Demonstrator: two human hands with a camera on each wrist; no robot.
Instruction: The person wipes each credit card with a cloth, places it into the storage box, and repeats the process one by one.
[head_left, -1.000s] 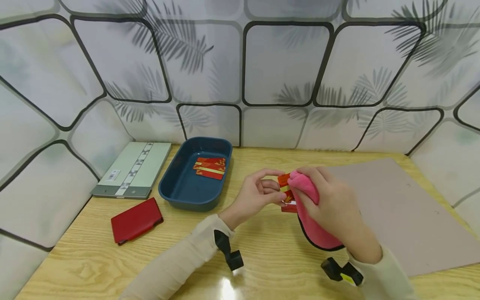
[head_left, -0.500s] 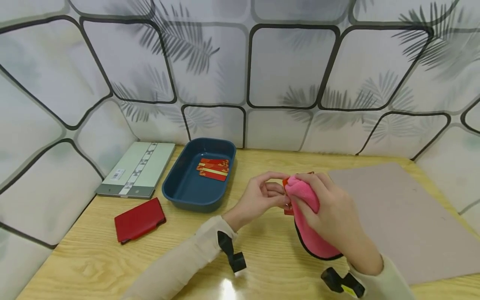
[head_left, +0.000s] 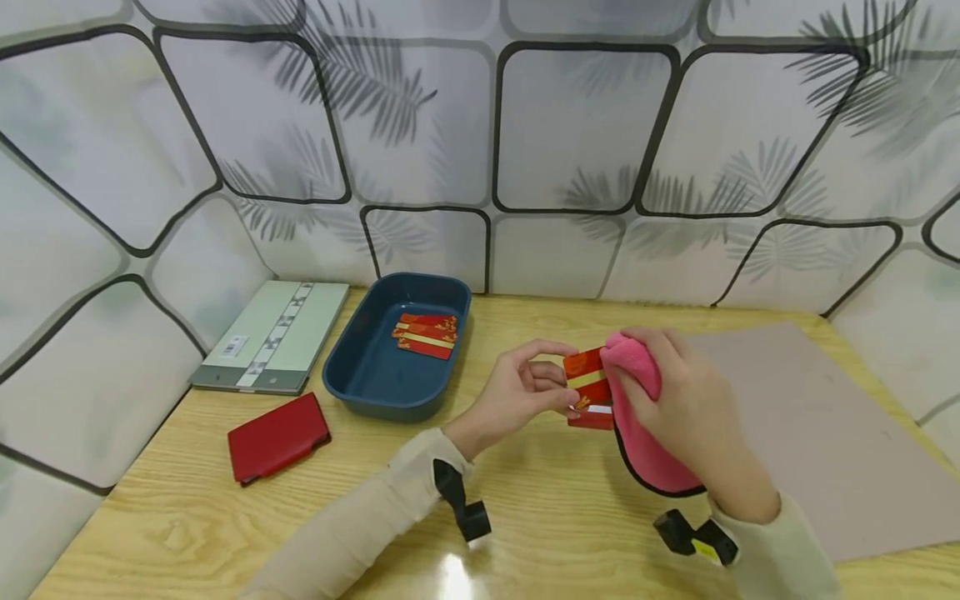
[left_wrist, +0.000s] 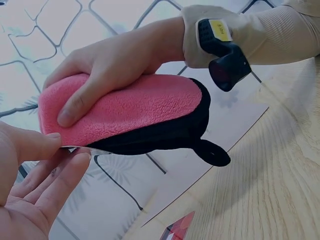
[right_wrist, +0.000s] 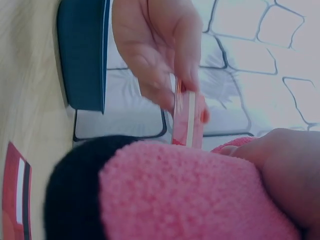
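In the head view my left hand (head_left: 525,382) pinches a red card (head_left: 587,377) with a gold stripe by its left edge. My right hand (head_left: 686,400) grips a fuzzy pink cleaning pad (head_left: 652,458) with black edging, its folded top against the card's right side. A black loop (left_wrist: 212,155) hangs from the pad in the left wrist view. From the right wrist, the pinched card (right_wrist: 187,117) appears nearly edge-on above the pad. Another red card (head_left: 592,418) with a white strip lies on the table below, partly hidden by the pad.
A dark blue tray (head_left: 397,412) holds several red and gold cards (head_left: 427,335). To its left lies a pale green notebook (head_left: 262,333), with a red wallet-like case (head_left: 279,437) in front. A flat greyish board (head_left: 810,442) covers the table's right side.
The pad, which covered most of the card half a second ago, has slid right with my right hand, exposing more of the card. My left hand keeps its pinch, almost still.
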